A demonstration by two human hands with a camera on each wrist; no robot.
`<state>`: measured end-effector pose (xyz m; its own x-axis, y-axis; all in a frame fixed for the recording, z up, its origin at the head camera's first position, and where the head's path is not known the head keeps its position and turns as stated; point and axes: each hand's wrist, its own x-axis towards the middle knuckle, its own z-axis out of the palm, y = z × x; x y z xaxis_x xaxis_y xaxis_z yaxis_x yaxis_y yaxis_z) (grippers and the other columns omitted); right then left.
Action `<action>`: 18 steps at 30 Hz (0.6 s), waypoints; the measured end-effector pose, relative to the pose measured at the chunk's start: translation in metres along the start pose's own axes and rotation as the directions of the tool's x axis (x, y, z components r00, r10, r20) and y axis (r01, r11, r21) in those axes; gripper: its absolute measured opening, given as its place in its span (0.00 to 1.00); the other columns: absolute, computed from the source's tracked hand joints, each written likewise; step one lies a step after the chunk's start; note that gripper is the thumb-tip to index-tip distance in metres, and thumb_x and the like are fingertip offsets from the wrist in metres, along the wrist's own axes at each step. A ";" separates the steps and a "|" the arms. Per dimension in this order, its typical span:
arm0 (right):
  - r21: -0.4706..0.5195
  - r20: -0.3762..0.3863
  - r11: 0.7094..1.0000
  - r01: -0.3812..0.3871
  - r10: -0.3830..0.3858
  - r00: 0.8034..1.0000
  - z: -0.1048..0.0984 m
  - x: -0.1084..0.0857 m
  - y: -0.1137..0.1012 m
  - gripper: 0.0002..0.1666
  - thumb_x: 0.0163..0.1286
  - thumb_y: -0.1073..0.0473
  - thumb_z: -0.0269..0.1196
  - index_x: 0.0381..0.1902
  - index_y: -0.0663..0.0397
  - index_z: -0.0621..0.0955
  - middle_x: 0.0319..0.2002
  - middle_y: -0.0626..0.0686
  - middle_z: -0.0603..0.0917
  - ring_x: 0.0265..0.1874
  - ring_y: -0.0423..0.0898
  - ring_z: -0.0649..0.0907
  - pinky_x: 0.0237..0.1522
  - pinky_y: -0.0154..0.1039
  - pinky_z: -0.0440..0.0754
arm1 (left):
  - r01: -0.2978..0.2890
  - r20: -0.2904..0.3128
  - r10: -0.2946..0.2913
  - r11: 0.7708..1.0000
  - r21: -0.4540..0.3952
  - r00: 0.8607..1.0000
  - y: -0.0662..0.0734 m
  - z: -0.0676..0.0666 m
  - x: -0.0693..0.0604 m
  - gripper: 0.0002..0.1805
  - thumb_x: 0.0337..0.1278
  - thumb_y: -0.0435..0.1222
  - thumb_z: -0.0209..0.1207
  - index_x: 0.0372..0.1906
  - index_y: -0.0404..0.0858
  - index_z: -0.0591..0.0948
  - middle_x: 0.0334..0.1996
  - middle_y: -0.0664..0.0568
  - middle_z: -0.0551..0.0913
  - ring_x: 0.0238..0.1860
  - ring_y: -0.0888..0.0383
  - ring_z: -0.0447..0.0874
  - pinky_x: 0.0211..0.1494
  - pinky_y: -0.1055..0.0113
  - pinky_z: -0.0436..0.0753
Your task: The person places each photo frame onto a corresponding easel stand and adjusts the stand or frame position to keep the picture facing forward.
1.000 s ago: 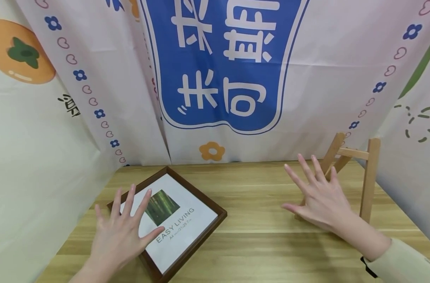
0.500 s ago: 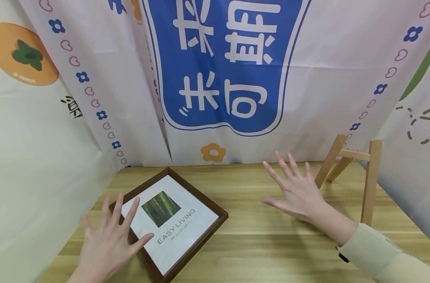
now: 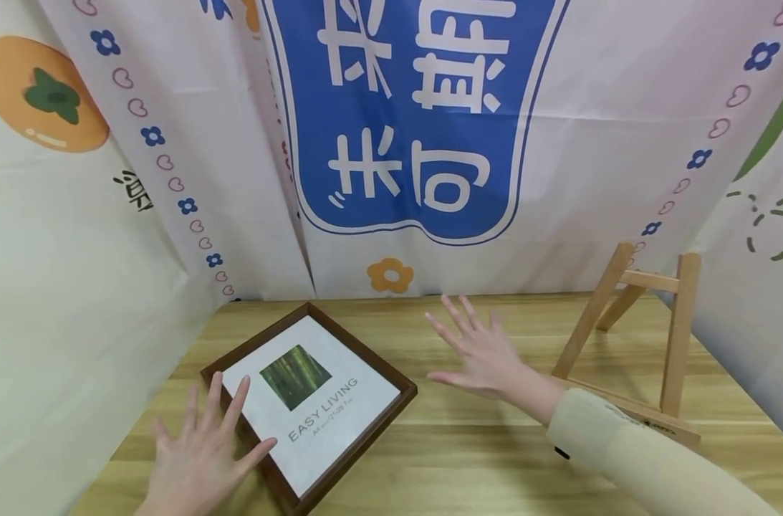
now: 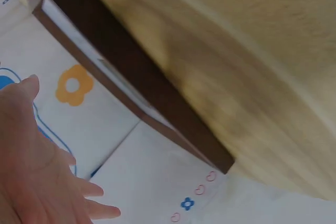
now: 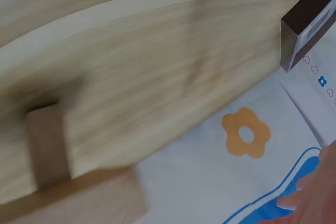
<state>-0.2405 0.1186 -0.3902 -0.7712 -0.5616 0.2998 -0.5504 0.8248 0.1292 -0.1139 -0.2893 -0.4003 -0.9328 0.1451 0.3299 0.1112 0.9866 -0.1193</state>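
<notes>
A dark brown picture frame [image 3: 359, 436] lies turned at an angle on the left of the wooden table, with a white sheet reading EASY LIVING and a green forest picture in it. Over the frame's left edge, my left hand [image 3: 198, 451] spreads its fingers and holds nothing; the left wrist view shows a gap between that hand [image 4: 37, 166] and the frame [image 4: 131, 61]. My right hand [image 3: 478, 358], fingers spread, hovers between the frame and a small wooden easel [image 3: 678, 337]. The sleeve covers part of the easel's lower ledge.
The wooden table [image 3: 468, 466] meets a white printed cloth [image 3: 559, 236] at the back, with a blue sign and an orange flower on it. More cloth hangs at the left and right sides. The easel stands near the table's right edge.
My right hand has moved left, away from the easel and toward the frame. The left hand has drawn slightly back and left, uncovering the forest picture. Frame and easel stay put.
</notes>
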 end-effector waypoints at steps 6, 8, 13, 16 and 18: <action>0.078 0.078 0.997 0.012 -0.018 0.997 0.010 0.022 -0.019 0.55 0.62 0.20 0.46 0.78 0.37 0.47 0.76 0.54 0.37 0.74 0.59 0.43 0.63 0.72 0.56 | 0.078 0.111 -0.066 0.991 -0.110 0.992 -0.001 0.005 -0.008 0.57 0.54 0.69 0.52 0.78 0.45 0.42 0.73 0.30 0.46 0.71 0.27 0.39 0.52 0.16 0.36; 0.122 0.110 0.992 0.012 -0.026 0.994 0.013 0.028 -0.025 0.55 0.62 0.20 0.46 0.78 0.36 0.45 0.76 0.53 0.36 0.74 0.59 0.43 0.64 0.71 0.54 | 0.101 0.146 -0.079 0.983 -0.152 0.986 0.000 0.006 -0.010 0.57 0.55 0.69 0.52 0.78 0.45 0.40 0.73 0.29 0.44 0.70 0.26 0.39 0.52 0.16 0.36; 0.229 0.197 0.973 0.012 -0.059 0.979 0.019 0.047 -0.037 0.54 0.64 0.21 0.46 0.78 0.36 0.42 0.76 0.52 0.35 0.74 0.58 0.45 0.66 0.67 0.53 | 0.146 0.182 -0.109 0.968 -0.203 0.977 -0.003 0.012 -0.015 0.57 0.59 0.66 0.51 0.77 0.42 0.34 0.73 0.28 0.39 0.69 0.24 0.39 0.52 0.17 0.37; 0.316 0.255 0.949 0.007 -0.091 0.963 0.023 0.058 -0.043 0.54 0.65 0.22 0.45 0.78 0.38 0.41 0.77 0.52 0.36 0.74 0.58 0.48 0.67 0.66 0.55 | 0.208 0.234 -0.153 0.951 -0.229 0.960 -0.005 0.015 -0.019 0.59 0.60 0.66 0.50 0.76 0.37 0.31 0.72 0.25 0.37 0.68 0.23 0.39 0.51 0.17 0.40; 0.350 0.288 0.937 0.004 -0.111 0.951 0.027 0.065 -0.045 0.55 0.65 0.22 0.44 0.78 0.38 0.39 0.77 0.52 0.37 0.74 0.58 0.49 0.67 0.65 0.56 | 0.269 0.296 -0.189 0.928 -0.259 0.936 -0.005 0.017 -0.023 0.61 0.59 0.67 0.50 0.74 0.34 0.28 0.71 0.24 0.34 0.68 0.22 0.38 0.51 0.17 0.41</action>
<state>-0.2747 0.0430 -0.4020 -0.7643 -0.6448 -0.0017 -0.6303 0.7477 -0.2087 -0.0990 -0.2989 -0.4234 -0.9959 -0.0725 0.0539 -0.0590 0.9736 0.2204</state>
